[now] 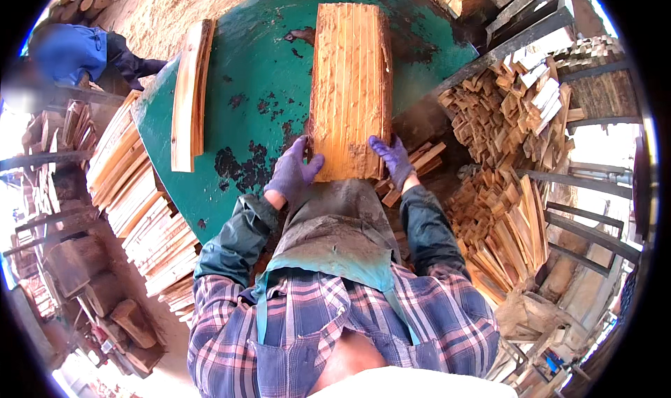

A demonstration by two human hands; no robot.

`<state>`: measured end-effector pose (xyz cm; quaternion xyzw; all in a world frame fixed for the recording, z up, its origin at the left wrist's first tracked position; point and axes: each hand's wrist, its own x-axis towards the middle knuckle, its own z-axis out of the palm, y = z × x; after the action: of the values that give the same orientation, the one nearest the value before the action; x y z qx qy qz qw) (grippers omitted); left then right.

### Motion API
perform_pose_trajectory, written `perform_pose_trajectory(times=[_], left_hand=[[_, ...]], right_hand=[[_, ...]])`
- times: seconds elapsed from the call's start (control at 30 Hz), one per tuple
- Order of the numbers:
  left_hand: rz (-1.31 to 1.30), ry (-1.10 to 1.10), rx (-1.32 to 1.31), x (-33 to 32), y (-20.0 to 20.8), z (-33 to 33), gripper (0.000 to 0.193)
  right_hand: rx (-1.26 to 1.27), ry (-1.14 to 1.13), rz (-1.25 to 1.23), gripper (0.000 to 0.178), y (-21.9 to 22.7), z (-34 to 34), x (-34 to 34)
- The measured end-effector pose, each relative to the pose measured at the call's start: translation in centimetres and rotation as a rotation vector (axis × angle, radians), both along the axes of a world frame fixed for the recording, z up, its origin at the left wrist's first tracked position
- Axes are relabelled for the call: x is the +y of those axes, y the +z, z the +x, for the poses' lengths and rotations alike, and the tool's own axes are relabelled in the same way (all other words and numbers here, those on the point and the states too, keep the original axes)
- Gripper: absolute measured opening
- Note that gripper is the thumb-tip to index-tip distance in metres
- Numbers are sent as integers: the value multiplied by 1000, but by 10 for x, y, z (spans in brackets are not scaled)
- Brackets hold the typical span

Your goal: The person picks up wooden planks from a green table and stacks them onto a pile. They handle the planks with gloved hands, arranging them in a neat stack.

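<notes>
A bundle of thin sawn boards [349, 90], packed side by side with dark bark along its right edge, lies lengthwise before me on a green metal table [258, 62]. My left hand [293, 169], in a purple glove, grips the near left corner, its thumb against the side. At the near right edge my right hand [393, 162], gloved likewise, presses in with its fingers around the bark side. Between them the near end of the bundle reaches my stained apron [335, 234]. To the left, a narrower stack of curved boards [190, 97] lies apart on the table.
Rows of stacked boards [143, 202] line the table's left side. Heaps of cut wood pieces [496, 111] rise on the right, with metal rails [580, 178] beyond. A person in blue [73, 52] bends at the far left. Sawdust [168, 6] covers the ground behind.
</notes>
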<state>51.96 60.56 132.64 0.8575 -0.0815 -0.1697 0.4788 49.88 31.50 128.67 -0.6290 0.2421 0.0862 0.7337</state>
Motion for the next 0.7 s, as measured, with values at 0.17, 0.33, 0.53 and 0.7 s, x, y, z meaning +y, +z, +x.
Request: perform_pose_trajectory(times=[0.17, 0.33, 0.53, 0.7], left_hand=[[38, 29, 4, 10, -19, 3, 54], [-356, 166, 45, -3, -27, 37, 57], [-421, 245, -28, -21, -38, 27, 83], [-362, 390, -232, -101, -76, -44, 98]], right_hand=[[24, 7, -103, 74, 37, 21, -24], [-46, 42, -142, 53, 34, 150, -92], [-352, -131, -425, 46, 17, 239, -115], [-475, 379, -664, 61, -41, 181, -39]])
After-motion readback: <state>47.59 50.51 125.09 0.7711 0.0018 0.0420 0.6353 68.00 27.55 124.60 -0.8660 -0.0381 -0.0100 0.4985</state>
